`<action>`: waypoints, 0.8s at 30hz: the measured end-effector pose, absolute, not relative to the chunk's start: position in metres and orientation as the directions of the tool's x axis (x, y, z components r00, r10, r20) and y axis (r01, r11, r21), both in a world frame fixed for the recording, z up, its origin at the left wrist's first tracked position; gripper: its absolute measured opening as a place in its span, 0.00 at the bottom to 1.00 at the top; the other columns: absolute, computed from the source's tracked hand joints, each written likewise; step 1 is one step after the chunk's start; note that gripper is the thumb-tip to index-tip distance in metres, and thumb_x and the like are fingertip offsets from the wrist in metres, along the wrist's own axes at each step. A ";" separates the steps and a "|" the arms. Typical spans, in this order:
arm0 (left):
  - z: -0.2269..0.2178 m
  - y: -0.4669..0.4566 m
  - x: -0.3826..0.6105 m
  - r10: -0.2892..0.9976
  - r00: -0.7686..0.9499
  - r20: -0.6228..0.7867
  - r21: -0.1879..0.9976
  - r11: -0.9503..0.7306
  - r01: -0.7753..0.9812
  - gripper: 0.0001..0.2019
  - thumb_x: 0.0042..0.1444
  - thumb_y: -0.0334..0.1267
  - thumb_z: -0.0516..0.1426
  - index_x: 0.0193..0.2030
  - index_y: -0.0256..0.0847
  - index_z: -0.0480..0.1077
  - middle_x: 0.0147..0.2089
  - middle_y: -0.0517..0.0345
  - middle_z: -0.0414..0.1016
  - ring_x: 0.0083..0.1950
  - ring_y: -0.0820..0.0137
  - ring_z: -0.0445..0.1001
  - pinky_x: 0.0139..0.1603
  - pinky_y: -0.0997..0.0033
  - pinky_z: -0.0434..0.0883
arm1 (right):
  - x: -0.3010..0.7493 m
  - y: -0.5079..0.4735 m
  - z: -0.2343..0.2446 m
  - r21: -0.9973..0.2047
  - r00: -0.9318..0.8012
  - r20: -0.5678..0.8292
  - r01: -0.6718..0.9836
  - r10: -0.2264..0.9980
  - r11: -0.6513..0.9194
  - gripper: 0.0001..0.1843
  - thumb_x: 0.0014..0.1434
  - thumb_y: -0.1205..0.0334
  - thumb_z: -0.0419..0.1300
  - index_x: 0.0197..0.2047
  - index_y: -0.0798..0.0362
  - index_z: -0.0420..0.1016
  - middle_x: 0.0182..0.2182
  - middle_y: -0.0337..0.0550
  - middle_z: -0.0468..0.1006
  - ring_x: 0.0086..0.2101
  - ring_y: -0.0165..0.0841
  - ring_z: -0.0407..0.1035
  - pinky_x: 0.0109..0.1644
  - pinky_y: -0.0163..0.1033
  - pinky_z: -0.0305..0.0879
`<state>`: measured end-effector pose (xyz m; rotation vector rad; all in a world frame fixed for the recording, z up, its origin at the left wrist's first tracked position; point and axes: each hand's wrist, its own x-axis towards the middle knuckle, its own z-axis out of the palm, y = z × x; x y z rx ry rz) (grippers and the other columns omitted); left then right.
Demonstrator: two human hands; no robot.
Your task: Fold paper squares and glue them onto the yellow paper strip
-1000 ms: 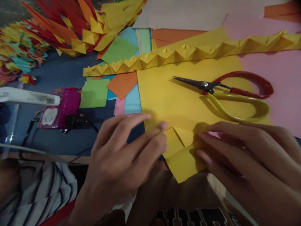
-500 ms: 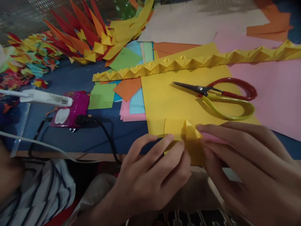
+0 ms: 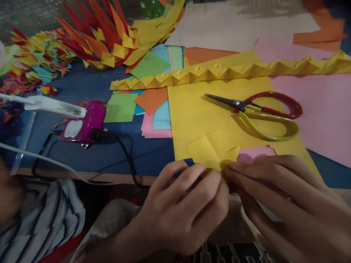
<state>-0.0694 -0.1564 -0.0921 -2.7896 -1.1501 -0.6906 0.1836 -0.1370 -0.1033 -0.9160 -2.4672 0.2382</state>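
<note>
My left hand (image 3: 189,204) and my right hand (image 3: 279,197) meet at the table's front edge, both pinching a small folded yellow paper piece (image 3: 208,151). Its upper part sticks up between my fingertips; the lower part is hidden behind my fingers. The piece lies over a large yellow sheet (image 3: 203,109). A small pink scrap (image 3: 253,152) sits just above my right fingers. Red and green handled scissors (image 3: 260,111) lie on the yellow sheet, blades pointing left.
A long folded yellow zigzag strip (image 3: 233,71) runs across the table behind the scissors. Coloured paper squares (image 3: 137,106), a magenta device (image 3: 82,126) with a black cable, a white tool (image 3: 49,106), and spiky paper models (image 3: 101,33) lie left. Another person's striped sleeve (image 3: 41,219) is at lower left.
The view shifted slightly. My hands have drawn closer together and lower, folding the yellow piece smaller; more of it now shows flat above my fingertips, and the pink scrap is uncovered.
</note>
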 end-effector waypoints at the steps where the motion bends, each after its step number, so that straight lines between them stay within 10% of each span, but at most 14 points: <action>1: -0.094 -0.155 -0.070 0.677 0.596 0.432 0.162 -0.708 0.688 0.10 0.73 0.35 0.61 0.56 0.39 0.81 0.58 0.58 0.85 0.59 0.62 0.80 0.59 0.57 0.74 | 0.183 -0.137 -0.104 -0.325 -0.644 0.392 0.571 0.657 0.754 0.22 0.69 0.70 0.61 0.65 0.58 0.77 0.59 0.47 0.78 0.54 0.41 0.72 0.62 0.50 0.71; 24: -0.091 -0.125 -0.057 0.843 0.388 0.372 0.494 -0.534 0.686 0.03 0.71 0.31 0.62 0.44 0.36 0.76 0.46 0.56 0.80 0.49 0.70 0.78 0.54 0.68 0.74 | 0.195 -0.149 -0.116 -0.283 -0.671 0.446 0.523 0.593 0.804 0.22 0.69 0.73 0.58 0.64 0.60 0.76 0.68 0.50 0.73 0.65 0.50 0.70 0.67 0.57 0.70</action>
